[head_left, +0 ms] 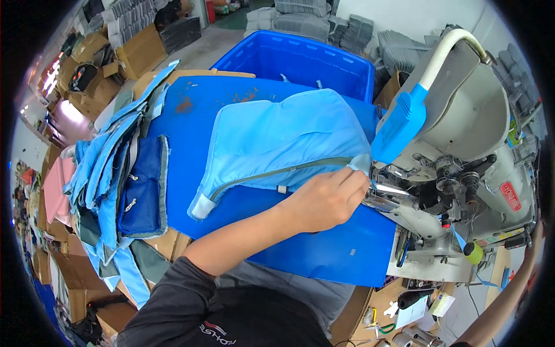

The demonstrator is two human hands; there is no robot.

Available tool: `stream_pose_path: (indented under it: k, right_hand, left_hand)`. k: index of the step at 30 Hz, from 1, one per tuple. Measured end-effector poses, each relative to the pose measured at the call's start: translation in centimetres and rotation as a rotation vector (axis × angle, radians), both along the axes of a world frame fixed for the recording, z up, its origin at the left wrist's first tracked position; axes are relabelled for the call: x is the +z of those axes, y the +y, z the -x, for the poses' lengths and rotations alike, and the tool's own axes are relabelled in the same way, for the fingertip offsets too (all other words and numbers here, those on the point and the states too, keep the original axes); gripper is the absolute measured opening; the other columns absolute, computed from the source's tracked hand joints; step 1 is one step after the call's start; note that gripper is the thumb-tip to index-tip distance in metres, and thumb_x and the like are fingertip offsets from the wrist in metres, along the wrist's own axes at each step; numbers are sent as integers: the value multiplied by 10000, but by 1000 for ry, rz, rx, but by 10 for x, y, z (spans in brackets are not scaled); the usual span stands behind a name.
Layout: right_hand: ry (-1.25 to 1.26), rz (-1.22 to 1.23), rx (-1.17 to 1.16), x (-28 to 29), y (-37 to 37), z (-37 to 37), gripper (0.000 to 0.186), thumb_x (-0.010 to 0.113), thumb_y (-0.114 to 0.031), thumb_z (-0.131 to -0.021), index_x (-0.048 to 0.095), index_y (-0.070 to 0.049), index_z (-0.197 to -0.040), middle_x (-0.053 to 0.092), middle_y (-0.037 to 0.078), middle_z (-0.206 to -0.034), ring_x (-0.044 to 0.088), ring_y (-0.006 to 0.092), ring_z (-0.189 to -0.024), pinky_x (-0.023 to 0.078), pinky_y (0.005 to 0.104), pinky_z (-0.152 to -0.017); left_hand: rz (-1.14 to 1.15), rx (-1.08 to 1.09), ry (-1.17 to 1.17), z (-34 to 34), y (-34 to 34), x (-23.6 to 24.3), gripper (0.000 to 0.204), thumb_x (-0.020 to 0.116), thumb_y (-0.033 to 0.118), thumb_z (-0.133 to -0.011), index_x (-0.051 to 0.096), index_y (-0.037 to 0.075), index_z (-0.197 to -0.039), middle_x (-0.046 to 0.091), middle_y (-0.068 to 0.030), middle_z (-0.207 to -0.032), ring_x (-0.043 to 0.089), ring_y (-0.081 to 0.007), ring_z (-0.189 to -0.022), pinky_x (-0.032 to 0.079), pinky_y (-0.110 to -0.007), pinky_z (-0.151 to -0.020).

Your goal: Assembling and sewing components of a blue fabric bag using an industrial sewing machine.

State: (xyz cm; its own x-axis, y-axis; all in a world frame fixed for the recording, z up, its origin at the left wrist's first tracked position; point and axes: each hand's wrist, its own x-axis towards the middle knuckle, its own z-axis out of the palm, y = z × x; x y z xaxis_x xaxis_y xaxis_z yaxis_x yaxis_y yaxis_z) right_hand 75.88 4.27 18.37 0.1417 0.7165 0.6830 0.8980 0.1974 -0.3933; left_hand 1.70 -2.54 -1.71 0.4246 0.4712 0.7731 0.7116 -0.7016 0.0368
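In the head view, the worktop [324,260] was a smooth, bright blue sheet, marked near its far side with rust-coloured stains [184,106] and carrying a small pale scrap [352,252] toward its near right corner. The light blue cloth [283,124] lay spread over the middle of it, a grey-green strip curving along its near edge and a pale patch at its left tip, while its right end reached the sewing machine [480,110]. The left hand [330,201] was closed on that right end, fingers pinching the edge just beside the machine's working parts. The right hand [538,237] was at the far right rim, close to the machine's outer side; whether it was open or gripping could not be told. A lamp-like blue head [400,126] on a bent white tube hung over the cloth's right side. At the left of the worktop a pile of blue cloth pieces [107,168] hung in layers next to a dark blue mesh piece [141,199]. Beyond the far edge stood a large blue bin [231,58], and behind it grey stacks [300,26] rested against a white wall [404,14]. Cardboard boxes [141,55] crowded the room's left side on a grey floor [196,49]. Below the machine, green-handled scissors [387,329] lay among small items on a brown surface [361,332].
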Motion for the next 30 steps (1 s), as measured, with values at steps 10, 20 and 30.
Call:
stream_pose_path:
  k: [10,20,30]
  right_hand:
    - [926,-101,35,-114,-16,72,558,405,-440,-1040,422,-75,-1461,486,64,-1440,463,192,-1301,374,376,-1062]
    - [187,49,118,-153,-134,450,240,607,-208,-952,643,3,-1060,668,138,-1018,608,202,-959,469,343,-900]
    - [165,92,383,-212,-89,603,159,769,-140,-795,635,-58,-773,629,68,-640,618,223,-513,473,335,-471]
  left_hand:
    - [136,-24,8,3,-5,8,337,645,65,-764,639,-73,-1072,571,-110,-944,589,-227,-814,531,-321,-663]
    - [303,-149,-291,20,23,2,404,705,3,-703,697,128,-1086,601,-54,-1023,575,-272,-956,491,-382,-755]
    - [-150,-175,205,34,16,9,466,657,92,-694,664,12,-1153,473,-29,-774,518,-176,-615,434,-311,-514]
